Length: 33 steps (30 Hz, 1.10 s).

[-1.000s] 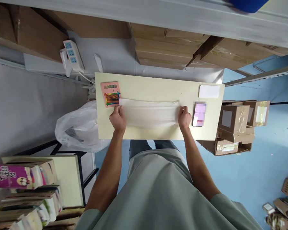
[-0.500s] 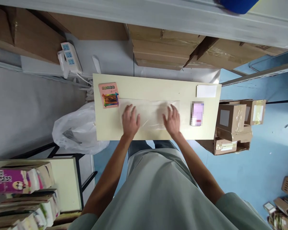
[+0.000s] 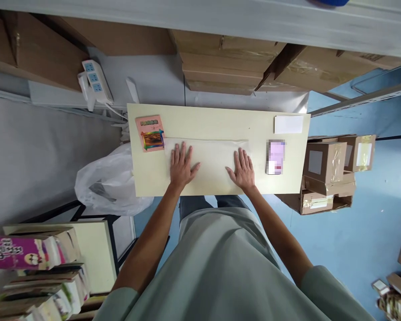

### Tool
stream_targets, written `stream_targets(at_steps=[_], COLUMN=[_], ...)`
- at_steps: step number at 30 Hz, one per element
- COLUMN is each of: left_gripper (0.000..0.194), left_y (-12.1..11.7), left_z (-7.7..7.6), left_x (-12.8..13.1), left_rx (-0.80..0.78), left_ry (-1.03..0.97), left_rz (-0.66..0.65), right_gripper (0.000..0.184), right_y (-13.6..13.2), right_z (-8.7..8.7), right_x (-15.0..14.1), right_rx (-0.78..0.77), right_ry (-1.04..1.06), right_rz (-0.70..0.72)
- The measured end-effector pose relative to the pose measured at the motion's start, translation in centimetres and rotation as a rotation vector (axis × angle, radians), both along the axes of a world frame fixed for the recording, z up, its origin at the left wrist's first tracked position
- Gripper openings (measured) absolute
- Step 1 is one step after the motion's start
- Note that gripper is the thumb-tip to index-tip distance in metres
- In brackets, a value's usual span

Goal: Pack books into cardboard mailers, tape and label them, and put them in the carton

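A clear plastic sheet (image 3: 214, 156), or a flat bag, lies across the middle of the pale table (image 3: 200, 120). On its left part my left hand (image 3: 182, 167) rests flat, fingers stretched out and thumb spread. My right hand (image 3: 243, 171) is laid open on the right part in the same way. Neither hand grips anything. Beside the sheet's left end is a pink book (image 3: 150, 133) with a colourful picture, its lower right edge meeting the sheet. To the right of my right hand lies a phone-like object (image 3: 276, 157), blurred by pixelation.
A white card (image 3: 288, 124) lies at the table's far right corner. Left of the table hangs a white plastic bag (image 3: 110, 183). A power strip (image 3: 98, 82) and cardboard boxes (image 3: 220, 67) are behind. More boxes (image 3: 324, 165) stand at right; stacked books (image 3: 50, 285) at lower left.
My hands have flattened onto the plastic, fingers straighter than before. The sheet looks smoother, with fewer creases. The view has shifted slightly.
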<state>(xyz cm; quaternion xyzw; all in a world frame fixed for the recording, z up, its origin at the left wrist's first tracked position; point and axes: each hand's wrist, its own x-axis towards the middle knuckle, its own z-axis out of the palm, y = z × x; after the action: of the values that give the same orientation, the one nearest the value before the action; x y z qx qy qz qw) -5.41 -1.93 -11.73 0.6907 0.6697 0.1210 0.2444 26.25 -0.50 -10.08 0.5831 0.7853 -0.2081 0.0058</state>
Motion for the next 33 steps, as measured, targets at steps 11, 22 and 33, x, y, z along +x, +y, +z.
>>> stream_targets(at_steps=[11, 22, 33], left_gripper=[0.07, 0.081, 0.075], left_y=[0.0, -0.2, 1.7], left_z=[0.4, 0.0, 2.5], left_x=[3.9, -1.3, -4.1], left_rx=[0.012, -0.009, 0.081], left_ry=[-0.035, -0.011, 0.019], left_rz=[0.011, 0.025, 0.476], right_gripper=[0.069, 0.083, 0.087], right_y=[1.7, 1.7, 1.0], right_z=[0.4, -0.4, 1.4], right_x=[-11.0, -1.5, -1.6], right_rx=[-0.075, 0.054, 0.047], right_ry=[0.168, -0.006, -0.056], right_rz=[0.22, -0.101, -0.029])
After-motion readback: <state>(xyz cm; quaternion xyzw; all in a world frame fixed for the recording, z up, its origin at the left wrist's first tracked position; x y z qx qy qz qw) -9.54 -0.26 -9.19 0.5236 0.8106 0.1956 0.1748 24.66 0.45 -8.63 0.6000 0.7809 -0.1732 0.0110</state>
